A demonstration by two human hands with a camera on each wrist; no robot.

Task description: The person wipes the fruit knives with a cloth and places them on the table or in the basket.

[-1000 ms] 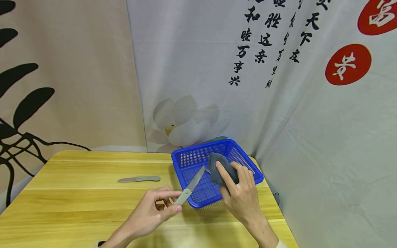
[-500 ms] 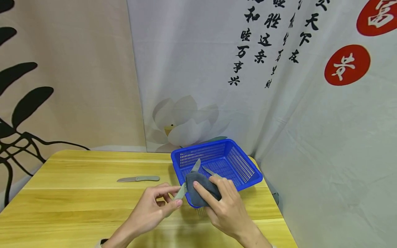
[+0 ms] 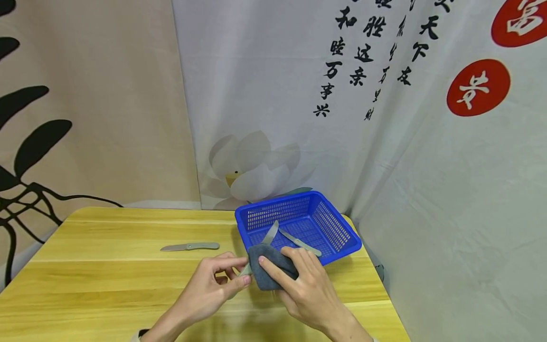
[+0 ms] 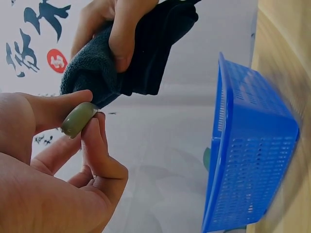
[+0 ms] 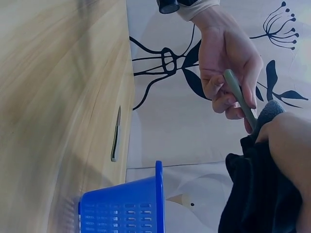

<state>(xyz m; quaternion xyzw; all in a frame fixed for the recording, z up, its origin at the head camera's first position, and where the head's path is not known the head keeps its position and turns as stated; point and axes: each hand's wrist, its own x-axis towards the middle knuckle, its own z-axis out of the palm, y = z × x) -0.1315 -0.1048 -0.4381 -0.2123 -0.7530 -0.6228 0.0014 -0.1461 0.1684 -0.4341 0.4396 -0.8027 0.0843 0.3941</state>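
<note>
Head: pale-green-handled metal knife (image 3: 270, 233) pinched by left hand (image 3: 213, 280) at near-left corner of blue plastic mesh basket (image 3: 329, 223), its middle covered by dark-grey cloth (image 3: 269, 271) gripped in right hand (image 3: 309, 289); second knife (image 3: 301, 243) laid inside basket, third knife (image 3: 190, 246) left of basket on yellow wooden table (image 3: 107, 285) | Left wrist: handle (image 4: 77, 120) pinched, apart from basket | Right wrist: cloth held higher than basket.

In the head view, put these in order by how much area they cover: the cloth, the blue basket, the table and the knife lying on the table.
Largest to smallest, by visible area:
1. Table
2. Blue basket
3. Cloth
4. Knife lying on the table, long but thin
</note>
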